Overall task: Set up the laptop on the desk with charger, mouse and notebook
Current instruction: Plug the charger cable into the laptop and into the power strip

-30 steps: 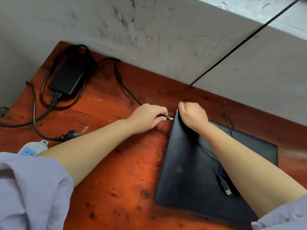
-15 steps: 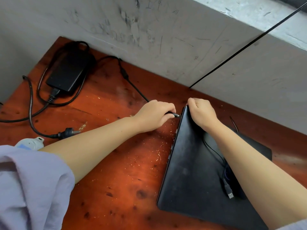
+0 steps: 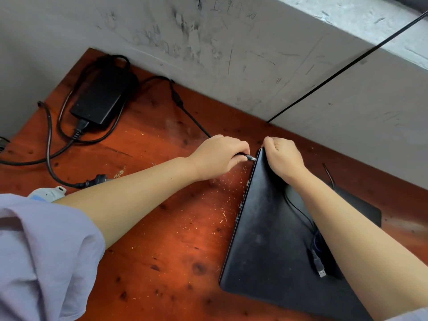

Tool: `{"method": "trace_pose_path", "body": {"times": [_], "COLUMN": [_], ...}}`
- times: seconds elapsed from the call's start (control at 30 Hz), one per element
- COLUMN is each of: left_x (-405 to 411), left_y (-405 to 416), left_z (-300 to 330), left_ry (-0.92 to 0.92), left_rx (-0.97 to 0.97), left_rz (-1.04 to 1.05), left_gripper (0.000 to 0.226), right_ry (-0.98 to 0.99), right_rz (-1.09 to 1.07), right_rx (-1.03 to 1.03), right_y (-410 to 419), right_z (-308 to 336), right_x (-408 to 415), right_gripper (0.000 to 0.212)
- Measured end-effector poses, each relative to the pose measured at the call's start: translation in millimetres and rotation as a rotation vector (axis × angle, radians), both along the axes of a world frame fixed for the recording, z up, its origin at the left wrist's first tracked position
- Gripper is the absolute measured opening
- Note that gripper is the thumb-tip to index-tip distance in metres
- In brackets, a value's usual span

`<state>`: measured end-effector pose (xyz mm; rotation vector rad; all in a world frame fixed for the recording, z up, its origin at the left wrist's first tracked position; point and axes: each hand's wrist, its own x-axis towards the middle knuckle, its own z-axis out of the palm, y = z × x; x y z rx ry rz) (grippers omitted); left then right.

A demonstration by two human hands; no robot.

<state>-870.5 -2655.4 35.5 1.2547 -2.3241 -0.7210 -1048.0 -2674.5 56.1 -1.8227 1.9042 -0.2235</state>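
Observation:
A closed black laptop [image 3: 271, 232] lies on the reddish wooden desk [image 3: 176, 246], its left side tipped up. My right hand [image 3: 283, 158] grips the laptop's far left corner. My left hand [image 3: 220, 156] pinches the charger plug [image 3: 251, 158], whose metal tip touches the laptop's left edge near that corner. The charger's black brick [image 3: 102, 100] rests at the desk's far left, its cable [image 3: 192, 117] running to my left hand. A mouse cable with a USB plug [image 3: 320, 271] lies on the lid; the mouse is mostly hidden under my right forearm.
A scuffed grey wall [image 3: 231, 42] borders the desk's far side. The charger's mains plug [image 3: 97, 180] lies loose on the desk near a white power strip [image 3: 47, 193] at the left edge. Wood crumbs litter the desk beside the laptop.
The plug in my left hand has closed the small gap and now meets the laptop's left edge. My right hand has tipped that edge higher.

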Motion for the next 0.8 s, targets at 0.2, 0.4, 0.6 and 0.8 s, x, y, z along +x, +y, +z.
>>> {"method": "trace_pose_path", "body": {"times": [0.2, 0.4, 0.6, 0.8], "left_x": [-7, -9, -7, -10], "left_y": [-2, -8, -5, 1], "left_z": [6, -6, -23, -40], "left_ry": [-0.094, -0.151, -0.266, -0.368], "left_rx": [-0.019, 0.035, 0.161, 0.064], "left_rz": [-0.055, -0.076, -0.059, -0.028], "left_gripper": [0.02, 0.02, 0.024, 0.022], "right_ry": [0.025, 0.056, 0.104, 0.112], "right_rz": [-0.003, -0.002, 0.04, 0.128], "right_rx": [0.012, 0.018, 0.033, -0.039], "right_y": [1, -4, 0, 8], "right_z": [-6, -18, -40, -54], "right_x": [5, 6, 14, 12], "right_gripper": [0.046, 0.047, 0.047, 0.04]}}
